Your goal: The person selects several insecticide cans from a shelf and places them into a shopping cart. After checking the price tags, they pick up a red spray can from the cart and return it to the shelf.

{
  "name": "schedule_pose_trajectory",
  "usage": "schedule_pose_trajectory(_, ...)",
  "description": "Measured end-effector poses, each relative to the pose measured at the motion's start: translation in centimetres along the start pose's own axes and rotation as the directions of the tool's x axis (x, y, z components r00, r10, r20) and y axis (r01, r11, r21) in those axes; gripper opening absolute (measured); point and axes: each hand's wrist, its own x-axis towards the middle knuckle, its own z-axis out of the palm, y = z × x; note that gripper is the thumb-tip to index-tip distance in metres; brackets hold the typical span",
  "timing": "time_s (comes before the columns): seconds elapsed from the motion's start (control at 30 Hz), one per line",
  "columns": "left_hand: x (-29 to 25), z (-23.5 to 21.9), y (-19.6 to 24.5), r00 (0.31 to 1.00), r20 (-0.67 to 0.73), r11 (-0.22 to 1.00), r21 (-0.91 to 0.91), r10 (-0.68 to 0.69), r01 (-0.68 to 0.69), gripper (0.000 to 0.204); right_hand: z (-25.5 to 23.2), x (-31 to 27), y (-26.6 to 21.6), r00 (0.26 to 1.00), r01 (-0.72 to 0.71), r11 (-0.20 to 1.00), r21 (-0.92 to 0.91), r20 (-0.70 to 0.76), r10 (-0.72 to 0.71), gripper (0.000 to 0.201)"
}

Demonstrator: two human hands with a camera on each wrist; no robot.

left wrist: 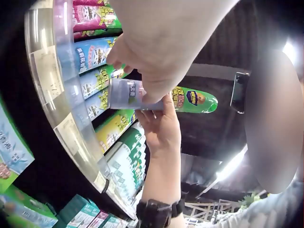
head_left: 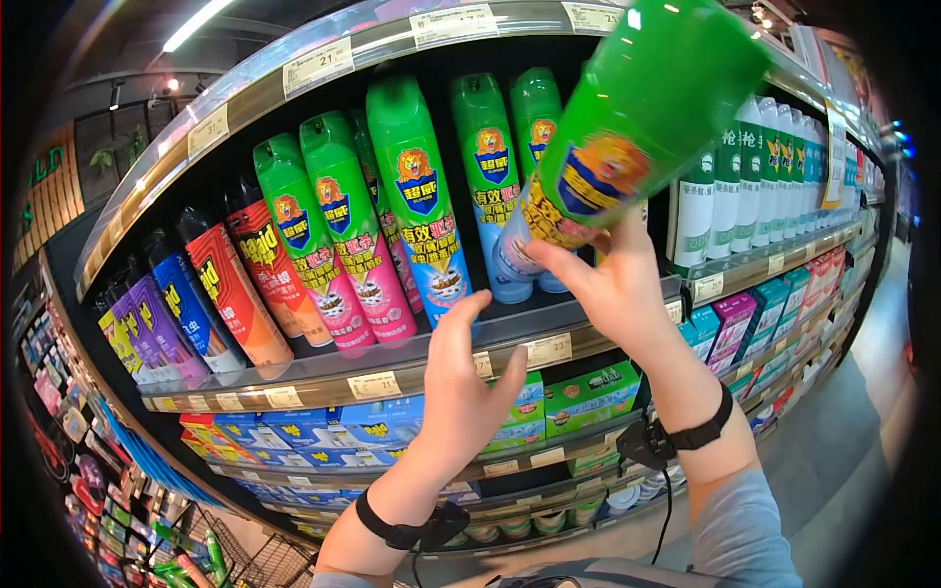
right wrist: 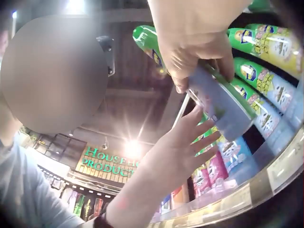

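My right hand [head_left: 622, 279] grips an insect spray can [head_left: 657, 108] around its lower part and holds it up in front of the shelf. The can has a green top, a lion's head label and a pale blue lower end, and it tilts to the right in the head view. My left hand [head_left: 470, 387] is raised with fingers extended, holding nothing, just below and left of that can. In the right wrist view the left fingers [right wrist: 204, 137] come close to the can's base. Behind the hands stands a row of similar lion-label cans [head_left: 417, 186], some with pink bottoms [head_left: 363, 279].
Darker spray cans [head_left: 221, 284] fill the shelf's left end, white and green cans [head_left: 750, 176] its right. A clear lip with price tags [head_left: 375, 385] runs along the shelf front. Boxes [head_left: 588, 397] line the shelf below. At lower left is a wire cart [head_left: 245, 549].
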Motion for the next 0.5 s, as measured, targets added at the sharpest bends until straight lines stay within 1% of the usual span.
schedule_pose_trajectory(0.03, -0.4, 0.1, -0.2, 0.999, 0.036, 1.0, 0.007, -0.004, 0.003, 0.064, 0.1, 0.2, 0.2, 1.0, 0.001, 1.0, 0.002, -0.003, -0.001, 0.069)
schedule_pose_trajectory(0.07, -0.8, 0.1, -0.2, 1.0, 0.02, 0.999, 0.03, -0.014, 0.013, 0.058, 0.2, 0.4, 0.4, 0.999, -0.028, 1.0, -0.003, 0.036, 0.028, 0.07)
schedule_pose_trajectory(0.1, -1.0, 0.0, -0.2, 1.0, 0.018, 0.999, 0.032, -0.011, 0.011, 0.058, 0.4, 0.4, 0.6, 0.996, -0.056, 0.998, -0.008, 0.075, 0.056, 0.071)
schedule_pose_trajectory(0.13, -1.2, -0.2, -0.1, 0.999, 0.038, 0.999, 0.024, -0.029, 0.028, 0.056, 0.6, 0.3, 0.8, 0.991, -0.09, 0.996, -0.025, 0.093, 0.092, 0.072)
schedule_pose_trajectory(0.17, -1.3, -0.4, -0.1, 0.997, 0.058, 0.999, 0.015, -0.048, 0.048, 0.054, 0.7, 0.3, 1.0, 0.991, -0.087, 0.996, -0.021, 0.096, 0.089, 0.072)
schedule_pose_trajectory(0.23, -1.5, -0.5, -0.2, 0.997, 0.064, 0.999, 0.013, -0.052, 0.051, 0.053, 1.0, 0.5, 1.3, 0.971, -0.146, 0.982, -0.116, 0.174, 0.165, 0.073)
schedule_pose_trajectory(0.27, -1.7, -0.6, -0.3, 0.996, 0.075, 0.999, 0.006, -0.054, 0.054, 0.051, 1.3, 0.6, 1.5, 0.949, -0.238, 0.97, -0.05, 0.201, 0.243, 0.072)
schedule_pose_trajectory(0.37, -2.1, -0.7, -0.4, 0.993, 0.081, 0.997, 0.003, -0.081, 0.081, 0.051, 1.7, 1.2, 2.8, 0.946, -0.244, 0.967, -0.078, 0.201, 0.255, 0.073)
schedule_pose_trajectory(0.43, -2.3, -0.7, -0.6, 0.993, 0.083, 0.997, -0.004, -0.08, 0.081, 0.05, 1.7, 1.8, 3.2, 0.945, -0.242, 0.969, -0.046, 0.215, 0.247, 0.075)
schedule_pose_trajectory(0.5, -2.4, -0.6, -0.6, 0.993, 0.088, 0.997, -0.01, -0.079, 0.08, 0.049, 1.3, 2.3, 3.1, 0.906, -0.253, 0.959, -0.128, 0.315, 0.281, 0.072)
